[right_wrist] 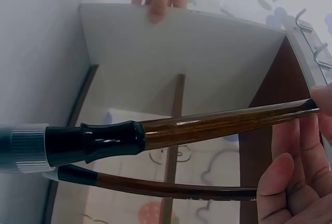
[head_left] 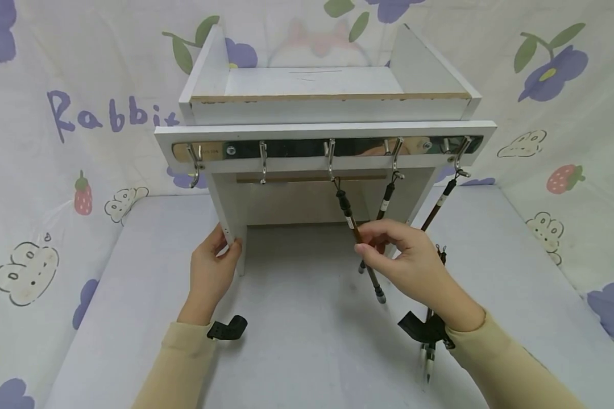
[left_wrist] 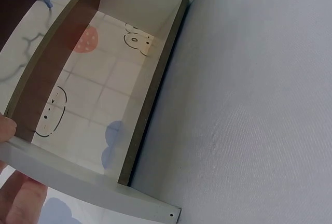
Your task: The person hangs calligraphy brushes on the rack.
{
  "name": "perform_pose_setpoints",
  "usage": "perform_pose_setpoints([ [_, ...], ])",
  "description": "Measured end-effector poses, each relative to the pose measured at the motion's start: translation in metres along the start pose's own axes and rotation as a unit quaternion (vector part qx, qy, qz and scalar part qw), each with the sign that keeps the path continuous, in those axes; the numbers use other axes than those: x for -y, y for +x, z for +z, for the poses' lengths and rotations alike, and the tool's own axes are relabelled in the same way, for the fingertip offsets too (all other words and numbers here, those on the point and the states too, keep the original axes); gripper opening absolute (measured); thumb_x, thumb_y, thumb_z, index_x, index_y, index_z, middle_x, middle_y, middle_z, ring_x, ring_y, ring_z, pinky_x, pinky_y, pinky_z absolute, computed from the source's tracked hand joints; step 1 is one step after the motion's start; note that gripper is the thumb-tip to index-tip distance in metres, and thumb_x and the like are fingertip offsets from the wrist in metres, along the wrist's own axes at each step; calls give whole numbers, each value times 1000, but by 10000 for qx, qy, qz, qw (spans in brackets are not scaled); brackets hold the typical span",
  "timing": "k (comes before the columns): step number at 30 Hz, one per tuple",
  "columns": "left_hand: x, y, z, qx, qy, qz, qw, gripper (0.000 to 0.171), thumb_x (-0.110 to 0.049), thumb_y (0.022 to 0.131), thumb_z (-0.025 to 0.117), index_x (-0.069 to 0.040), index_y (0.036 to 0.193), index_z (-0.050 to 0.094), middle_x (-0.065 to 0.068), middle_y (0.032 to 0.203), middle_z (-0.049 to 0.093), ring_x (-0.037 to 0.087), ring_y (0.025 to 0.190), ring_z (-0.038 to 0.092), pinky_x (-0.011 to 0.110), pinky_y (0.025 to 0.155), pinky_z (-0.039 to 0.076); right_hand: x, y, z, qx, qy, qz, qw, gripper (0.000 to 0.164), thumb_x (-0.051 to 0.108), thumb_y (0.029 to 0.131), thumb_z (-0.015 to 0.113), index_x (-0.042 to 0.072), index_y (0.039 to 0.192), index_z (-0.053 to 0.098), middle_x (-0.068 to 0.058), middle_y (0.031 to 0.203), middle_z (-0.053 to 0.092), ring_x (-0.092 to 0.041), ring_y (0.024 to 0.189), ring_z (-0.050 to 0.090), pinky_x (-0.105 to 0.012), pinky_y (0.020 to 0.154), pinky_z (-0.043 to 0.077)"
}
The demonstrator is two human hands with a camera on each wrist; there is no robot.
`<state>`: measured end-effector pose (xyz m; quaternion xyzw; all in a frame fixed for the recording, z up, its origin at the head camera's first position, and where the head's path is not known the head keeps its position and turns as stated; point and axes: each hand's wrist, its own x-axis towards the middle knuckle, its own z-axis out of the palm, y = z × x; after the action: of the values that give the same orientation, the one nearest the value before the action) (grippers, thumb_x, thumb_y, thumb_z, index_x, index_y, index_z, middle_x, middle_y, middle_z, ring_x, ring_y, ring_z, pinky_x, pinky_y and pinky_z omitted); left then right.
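A white wooden rack (head_left: 322,129) stands on the table, with a metal strip of several hooks along its front. My left hand (head_left: 212,270) grips the front edge of its left side panel (head_left: 222,210), thumb and fingers on either side. Between thumb and fingers, my right hand (head_left: 409,255) pinches the brown handle of a calligraphy brush (right_wrist: 207,126). That brush slants down from the middle hook (head_left: 331,162), its cord loop at the hook's tip; whether the loop is fully seated I cannot tell. Two more brushes, a fourth-hook brush (head_left: 386,199) and an end-hook brush (head_left: 437,207), hang farther right.
More brushes (head_left: 430,355) lie on the white table (head_left: 297,352) at the right, partly covered by my right wrist. Atop the rack is an open tray section (head_left: 307,82). A patterned cloth (head_left: 82,244) rises behind and at both sides.
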<state>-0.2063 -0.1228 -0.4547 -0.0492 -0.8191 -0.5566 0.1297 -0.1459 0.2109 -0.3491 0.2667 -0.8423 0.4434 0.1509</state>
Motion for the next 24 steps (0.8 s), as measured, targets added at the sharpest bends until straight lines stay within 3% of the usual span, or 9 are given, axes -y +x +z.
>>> perform_pose_setpoints([
  [24,1,0,1,-45,47,46,10000,49,-16,94,61,-18,142,50,7,127,62,24,117,58,32,88,53,5,4,2,68,111,212,9997,18,9,88,71,15,104,68,10,88,65,-9,78,58,-23,68,50],
])
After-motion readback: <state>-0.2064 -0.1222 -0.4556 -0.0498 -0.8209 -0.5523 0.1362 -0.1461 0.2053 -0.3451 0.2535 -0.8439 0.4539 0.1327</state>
